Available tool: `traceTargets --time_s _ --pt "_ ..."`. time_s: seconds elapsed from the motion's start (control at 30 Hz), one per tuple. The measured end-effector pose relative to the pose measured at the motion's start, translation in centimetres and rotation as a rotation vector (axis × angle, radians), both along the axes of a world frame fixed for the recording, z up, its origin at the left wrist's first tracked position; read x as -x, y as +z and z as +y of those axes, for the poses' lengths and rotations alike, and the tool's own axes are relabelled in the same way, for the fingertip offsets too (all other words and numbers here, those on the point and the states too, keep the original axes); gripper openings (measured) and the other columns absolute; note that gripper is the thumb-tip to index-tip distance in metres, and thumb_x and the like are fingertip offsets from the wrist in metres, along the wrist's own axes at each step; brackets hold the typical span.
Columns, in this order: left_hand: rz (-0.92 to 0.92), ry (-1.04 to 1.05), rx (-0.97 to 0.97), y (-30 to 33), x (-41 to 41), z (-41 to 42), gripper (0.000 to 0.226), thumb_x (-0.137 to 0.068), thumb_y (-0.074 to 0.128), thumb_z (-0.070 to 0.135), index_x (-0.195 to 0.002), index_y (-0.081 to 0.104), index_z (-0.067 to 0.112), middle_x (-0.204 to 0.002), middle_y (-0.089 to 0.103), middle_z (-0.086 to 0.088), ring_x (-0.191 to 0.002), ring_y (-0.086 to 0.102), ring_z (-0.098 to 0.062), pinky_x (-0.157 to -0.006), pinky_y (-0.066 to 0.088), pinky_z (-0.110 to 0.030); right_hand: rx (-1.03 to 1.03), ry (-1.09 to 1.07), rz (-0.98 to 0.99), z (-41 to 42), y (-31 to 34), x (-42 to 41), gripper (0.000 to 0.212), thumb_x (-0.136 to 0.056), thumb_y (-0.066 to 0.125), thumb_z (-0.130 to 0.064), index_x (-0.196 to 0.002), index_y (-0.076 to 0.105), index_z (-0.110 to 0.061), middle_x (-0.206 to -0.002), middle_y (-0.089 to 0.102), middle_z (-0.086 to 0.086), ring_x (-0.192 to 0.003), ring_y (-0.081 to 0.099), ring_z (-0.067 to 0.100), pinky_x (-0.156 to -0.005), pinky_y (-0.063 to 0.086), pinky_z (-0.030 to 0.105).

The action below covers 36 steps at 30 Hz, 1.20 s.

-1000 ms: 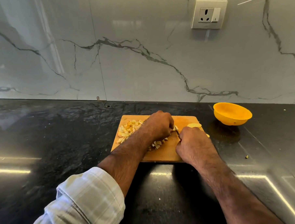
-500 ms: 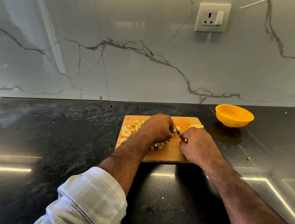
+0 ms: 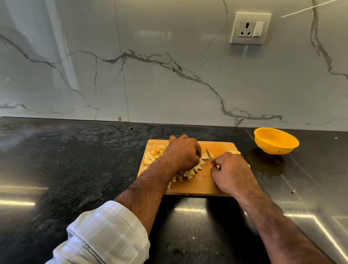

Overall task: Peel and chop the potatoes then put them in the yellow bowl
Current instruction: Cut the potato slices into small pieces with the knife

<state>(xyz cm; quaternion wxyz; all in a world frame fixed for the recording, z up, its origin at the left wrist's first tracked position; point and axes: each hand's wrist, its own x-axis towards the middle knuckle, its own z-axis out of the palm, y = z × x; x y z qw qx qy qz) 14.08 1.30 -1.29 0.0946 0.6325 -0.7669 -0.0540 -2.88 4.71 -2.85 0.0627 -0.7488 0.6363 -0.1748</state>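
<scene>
Knife (image 3: 209, 155) blade now stands lifted, tip-up, from the potato piece (image 3: 207, 156) after the last cut, right hand (image 3: 230, 172) gripping its handle and left hand (image 3: 183, 152) curled on the piece beside the diced pile (image 3: 187, 173) on the board (image 3: 194, 187); yellow bowl (image 3: 276, 140) stands apart on the surface (image 3: 68, 157), seemingly unfilled, so chopping continues.

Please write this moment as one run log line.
phase: chopping | right hand: grips knife | left hand: steadies potato | yellow bowl: empty

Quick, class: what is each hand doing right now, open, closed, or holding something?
Left hand: fingers curled, holding down the potato on the cutting board.
Right hand: closed round the knife.
</scene>
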Motion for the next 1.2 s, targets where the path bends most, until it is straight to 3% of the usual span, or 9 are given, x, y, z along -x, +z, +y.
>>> traceTargets --time_s 0.13,0.27,0.4,0.6,0.73,0.93,1.07,1.2 --pt "0.021 0.038 -0.026 0.1 0.0 0.0 0.024 -0.098 0.065 0.024 -0.115 0.078 0.035 -0.14 0.06 0.009 -0.142 0.038 -0.02 -0.12 0.019 -0.062 -0.044 0.013 0.039 0.2 -0.1 -0.3 0.025 -0.091 0.068 -0.035 -0.112 0.073 -0.023 -0.094 0.066 -0.003 -0.083 0.063 0.014 -0.072 0.06 0.029" --pt "0.048 0.052 -0.063 0.2 -0.2 0.0 0.026 -0.098 0.065 0.021 -0.115 0.078 0.036 -0.144 0.057 0.008 -0.145 0.035 -0.021 -0.12 0.016 -0.064 -0.064 0.043 0.081 -0.3 0.7 -0.8 0.023 -0.091 0.071 -0.03 -0.111 0.069 -0.019 -0.089 0.059 -0.003 -0.083 0.061 0.015 -0.066 0.051 0.026" --pt "0.04 0.054 -0.069 0.2 -0.1 0.1 0.027 -0.097 0.065 0.021 -0.115 0.078 0.037 -0.143 0.057 0.007 -0.144 0.035 -0.021 -0.12 0.017 -0.064 -0.045 0.054 0.085 -0.8 1.3 -1.3 0.023 -0.092 0.071 -0.029 -0.111 0.066 -0.017 -0.095 0.059 -0.001 -0.086 0.061 0.018 -0.07 0.055 0.03" --pt "0.058 0.048 -0.087 0.2 -0.6 0.2 0.025 -0.099 0.065 0.024 -0.115 0.077 0.039 -0.148 0.054 0.006 -0.148 0.033 -0.023 -0.122 0.012 -0.068 0.015 0.05 0.061 -0.7 0.4 -0.4 0.014 -0.091 0.069 -0.031 -0.097 0.074 -0.019 -0.083 0.064 -0.005 -0.073 0.061 0.01 -0.055 0.045 0.022" --pt "0.06 0.04 -0.083 0.2 -0.5 0.2 0.025 -0.098 0.065 0.022 -0.114 0.077 0.037 -0.146 0.056 0.007 -0.146 0.034 -0.022 -0.122 0.011 -0.07 -0.061 0.032 0.083 -0.9 0.4 -1.0 0.029 -0.088 0.074 -0.033 -0.114 0.073 -0.02 -0.097 0.068 -0.001 -0.084 0.064 0.015 -0.072 0.059 0.029" --pt "0.058 0.047 -0.083 0.1 -0.6 0.3 0.026 -0.098 0.066 0.023 -0.115 0.077 0.039 -0.147 0.055 0.006 -0.146 0.034 -0.022 -0.121 0.013 -0.068 -0.048 0.035 0.066 -1.5 0.5 -1.7 0.027 -0.092 0.072 -0.029 -0.117 0.07 -0.019 -0.101 0.067 0.001 -0.084 0.065 0.017 -0.074 0.061 0.032" --pt "0.039 0.037 -0.082 0.2 -1.0 0.4 0.027 -0.099 0.064 0.026 -0.118 0.076 0.041 -0.146 0.057 0.009 -0.146 0.033 -0.022 -0.12 0.014 -0.067 0.053 0.043 0.002 -0.9 0.0 -0.9 0.017 -0.093 0.069 -0.03 -0.105 0.077 -0.021 -0.089 0.069 -0.005 -0.074 0.063 0.011 -0.06 0.055 0.025" --pt "0.03 0.031 -0.082 0.2 -0.8 0.4 0.027 -0.099 0.064 0.025 -0.117 0.077 0.041 -0.146 0.057 0.009 -0.146 0.033 -0.023 -0.12 0.013 -0.066 -0.019 0.058 0.029 -0.2 0.1 -1.0 0.015 -0.092 0.069 -0.029 -0.101 0.076 -0.02 -0.085 0.065 -0.004 -0.072 0.061 0.01 -0.053 0.043 0.022"
